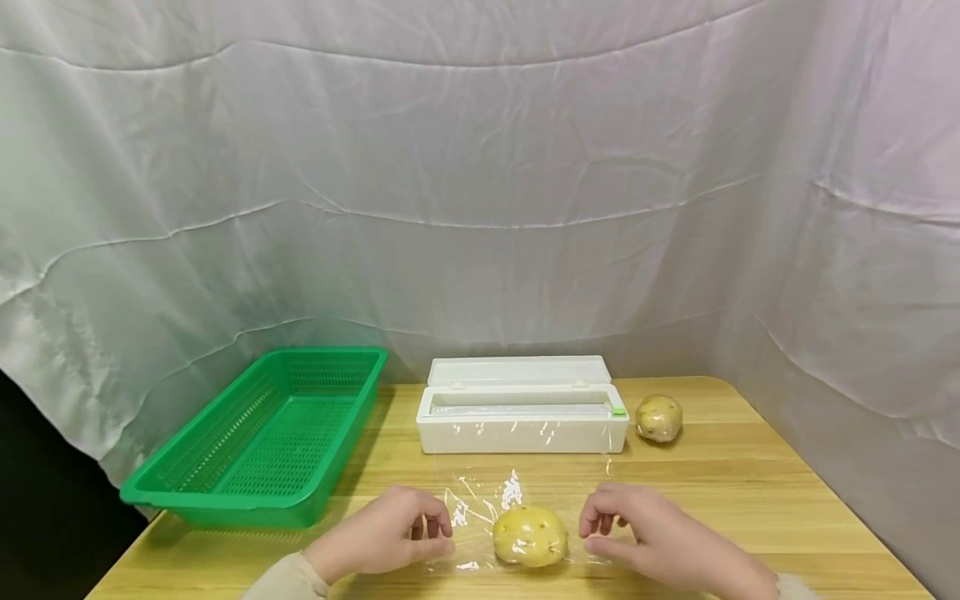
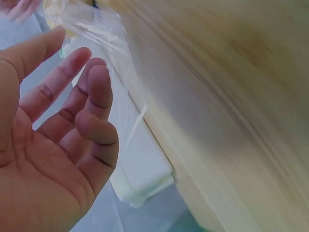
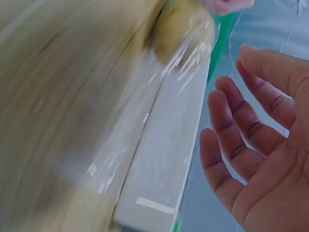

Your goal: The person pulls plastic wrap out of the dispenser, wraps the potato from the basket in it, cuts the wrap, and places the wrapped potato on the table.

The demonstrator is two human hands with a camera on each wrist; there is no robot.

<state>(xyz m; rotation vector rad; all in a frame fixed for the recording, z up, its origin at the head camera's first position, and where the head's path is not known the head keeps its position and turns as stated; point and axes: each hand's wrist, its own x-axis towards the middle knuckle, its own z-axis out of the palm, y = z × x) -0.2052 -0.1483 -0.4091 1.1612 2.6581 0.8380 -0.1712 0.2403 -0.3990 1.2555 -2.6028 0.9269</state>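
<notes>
A yellow potato (image 1: pixel 529 536) lies near the table's front, with clear plastic wrap (image 1: pixel 480 504) around it that stretches back toward a white wrap dispenser box (image 1: pixel 522 435). To its left is my left hand (image 1: pixel 393 533), fingers loosely curved, at the edge of the film. My right hand (image 1: pixel 652 533) is on the potato's other side, curved in the same way. Both wrist views show bent, spread fingers with nothing between them. In the right wrist view the film (image 3: pixel 125 125) runs from the potato (image 3: pixel 178 34) along the box.
The dispenser's lid (image 1: pixel 519 370) stands raised at the back. A second potato (image 1: pixel 659 417), with a shiny film-like surface, sits right of the box. At the left is a green plastic basket (image 1: pixel 300 467) with perforated sides. Grey cloth (image 1: pixel 480 167) hangs behind the table.
</notes>
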